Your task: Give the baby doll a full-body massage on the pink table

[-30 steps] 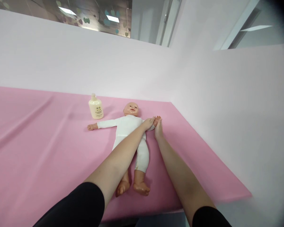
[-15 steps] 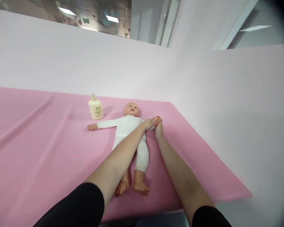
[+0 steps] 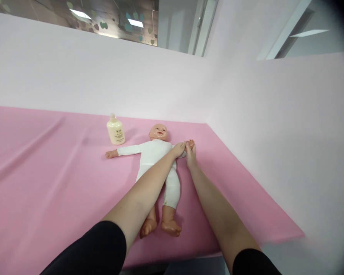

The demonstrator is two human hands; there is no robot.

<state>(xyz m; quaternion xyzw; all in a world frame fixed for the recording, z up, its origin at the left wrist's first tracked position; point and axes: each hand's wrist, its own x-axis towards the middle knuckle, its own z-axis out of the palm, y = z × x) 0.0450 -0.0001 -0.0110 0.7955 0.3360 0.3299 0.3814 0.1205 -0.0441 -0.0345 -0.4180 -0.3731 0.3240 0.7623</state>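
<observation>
A baby doll (image 3: 156,152) in a white suit lies on its back, arms spread, its bare feet toward me. My left hand (image 3: 180,149) is closed around the wrist area of the doll's arm on the right side. Right beside it, my right hand (image 3: 191,153) is closed on the doll's hand (image 3: 191,143), whose small fingers show above mine. My left forearm crosses over the doll's belly and one leg, hiding part of them. The doll's other arm (image 3: 129,149) lies stretched out to the left.
A cream-coloured pump-neck bottle (image 3: 116,130) with dark print stands left of the doll's head. Pink sheeting (image 3: 60,172) covers the table, with creases at the left. White walls (image 3: 103,76) rise behind and at the right, with window openings above.
My fingers, earlier laid flatter over the doll's hand, have curled in around it. The doll's fingers now show more. The doll's body and the bottle have stayed in place.
</observation>
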